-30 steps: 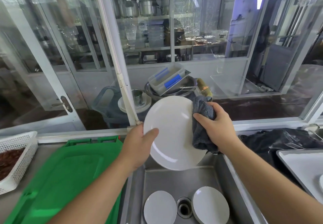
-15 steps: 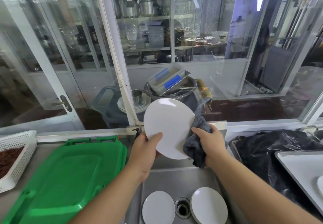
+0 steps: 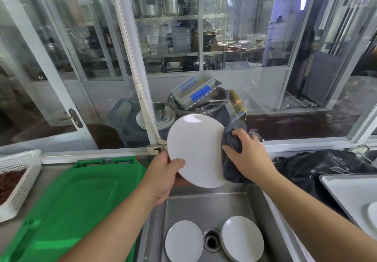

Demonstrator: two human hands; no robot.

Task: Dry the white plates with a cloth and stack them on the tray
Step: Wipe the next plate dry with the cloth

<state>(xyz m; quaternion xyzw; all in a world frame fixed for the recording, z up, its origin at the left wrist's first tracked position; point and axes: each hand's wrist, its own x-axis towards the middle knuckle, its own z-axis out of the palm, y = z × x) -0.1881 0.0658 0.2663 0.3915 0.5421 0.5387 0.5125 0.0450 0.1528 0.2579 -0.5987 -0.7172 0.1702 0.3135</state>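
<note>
At the centre of the frame we hold a white plate (image 3: 195,151) tilted above the sink (image 3: 206,206); our left hand (image 3: 163,176) grips its lower left rim, our right hand (image 3: 247,155) presses a grey cloth (image 3: 232,139) around its right edge. Two plates (image 3: 183,240) lie in the sink at the bottom; the tray (image 3: 346,190) sits at the right edge.
</note>
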